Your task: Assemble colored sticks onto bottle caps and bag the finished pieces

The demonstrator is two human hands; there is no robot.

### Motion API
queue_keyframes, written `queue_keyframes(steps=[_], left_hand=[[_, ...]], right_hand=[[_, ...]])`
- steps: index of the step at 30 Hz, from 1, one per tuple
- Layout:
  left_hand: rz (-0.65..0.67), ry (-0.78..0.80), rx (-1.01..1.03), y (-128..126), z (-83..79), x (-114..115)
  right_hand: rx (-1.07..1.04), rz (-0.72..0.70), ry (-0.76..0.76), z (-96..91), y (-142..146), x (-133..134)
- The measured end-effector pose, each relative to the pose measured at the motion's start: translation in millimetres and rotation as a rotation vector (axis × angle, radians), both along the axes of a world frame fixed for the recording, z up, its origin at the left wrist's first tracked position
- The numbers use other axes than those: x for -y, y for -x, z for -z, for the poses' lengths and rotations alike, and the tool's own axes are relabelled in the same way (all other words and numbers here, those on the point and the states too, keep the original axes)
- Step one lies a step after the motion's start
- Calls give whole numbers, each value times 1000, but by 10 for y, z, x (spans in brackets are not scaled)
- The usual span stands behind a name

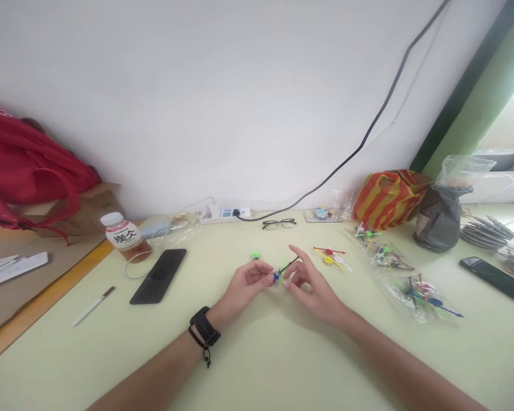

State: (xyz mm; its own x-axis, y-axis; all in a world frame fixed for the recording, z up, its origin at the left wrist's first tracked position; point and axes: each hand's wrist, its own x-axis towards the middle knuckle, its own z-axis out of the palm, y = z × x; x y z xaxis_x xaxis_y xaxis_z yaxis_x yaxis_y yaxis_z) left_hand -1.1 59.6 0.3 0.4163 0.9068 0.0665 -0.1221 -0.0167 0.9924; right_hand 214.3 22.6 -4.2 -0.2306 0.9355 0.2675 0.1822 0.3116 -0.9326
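Observation:
My left hand (247, 285) and my right hand (308, 283) meet at the middle of a pale green table (257, 354). Both pinch a small toy piece (279, 273) made of a blue hub, green blades and a thin black stick. My left fingers are curled round the blue end. My right thumb and middle finger hold the stick side while the index finger points up. A black watch (204, 329) sits on my left wrist. A small green part (255, 256) lies just beyond my left hand. A red and yellow spinner toy (330, 255) lies right of my right hand.
Clear bags of coloured toy parts (411, 285) lie at the right. A black phone (158, 275), a drink bottle (126, 237) and a white pen (93, 306) are at the left. Glasses (278, 224), a power strip (225, 213), a striped bag (389, 197) and another phone (494, 279) stand further back.

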Motion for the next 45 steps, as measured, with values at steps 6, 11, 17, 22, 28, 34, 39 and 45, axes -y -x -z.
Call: queue_keyframes(steps=[6,11,17,22,28,34,39,45], left_hand=[[-12,11,15,2,29,-12],[-11,-1,15,-2,26,-14],[8,-22,14,7,-5,2],[6,-9,23,4,-2,4],[5,8,29,2,20,0],[-3,19,29,-9,27,-7],[3,-13,-4,-8,-1,6],[37,-48,-13,-2,-20,15]], right_hand=[[-58,-135,30,-146,-31,20],[-7,-100,-36,-190,-33,32],[77,-95,-39,-144,18,65],[139,-73,-135,-83,-4,49],[227,10,-199,6,-39,45],[297,0,-96,-14,-53,-17],[165,0,-58,-80,-17,-13],[130,-50,-40,-60,14,19]])
